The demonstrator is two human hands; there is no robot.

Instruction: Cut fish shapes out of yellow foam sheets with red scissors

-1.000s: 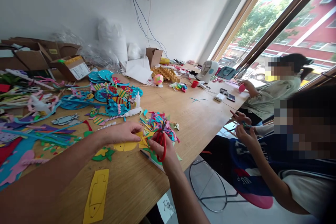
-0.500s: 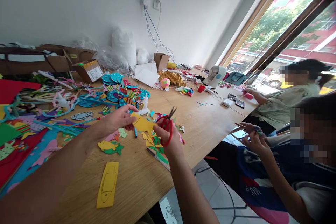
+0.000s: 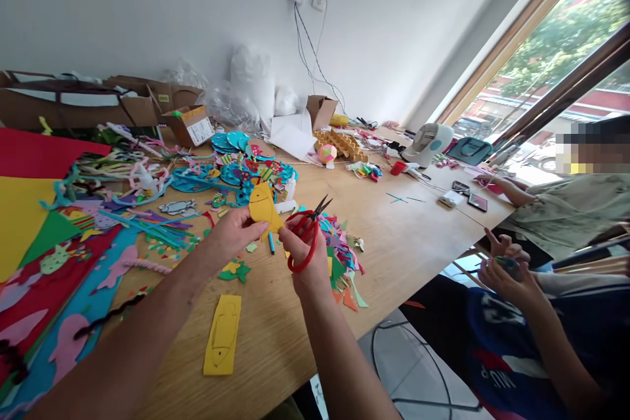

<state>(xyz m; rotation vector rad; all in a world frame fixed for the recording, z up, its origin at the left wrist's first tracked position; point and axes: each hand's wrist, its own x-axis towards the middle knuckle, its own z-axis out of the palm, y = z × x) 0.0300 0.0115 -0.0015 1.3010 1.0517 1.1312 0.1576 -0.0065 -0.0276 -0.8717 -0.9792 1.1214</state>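
Observation:
Pinched between the thumb and fingers of my left hand point(image 3: 239, 235) is a yellow fish cutout point(image 3: 262, 203) with lines drawn on it. My right hand point(image 3: 308, 262) has the red-handled scissors point(image 3: 322, 205) around its fingers, their blades slightly apart and pointing away from the fish. My right thumb and a fingertip also touch the fish's tail end. Below the hands, a yellow foam or paper strip point(image 3: 224, 335) with a fish outline lies flat on the table. A green cutout with a yellow one on it point(image 3: 236, 271) sits just past that strip.
Coloured scraps point(image 3: 339, 249) lie right of my hands. Decorated blue discs point(image 3: 236, 174), pipe cleaners point(image 3: 157, 223) and coloured sheets point(image 3: 29, 223) cover the left. Farther back are a cardboard box point(image 3: 189, 125) and a fan point(image 3: 428, 144). Two people sit along the right side.
My left hand has turned the fish cutout from lying sideways to more upright, drawn face towards me. The scissors stay in my right hand. The view has swung left.

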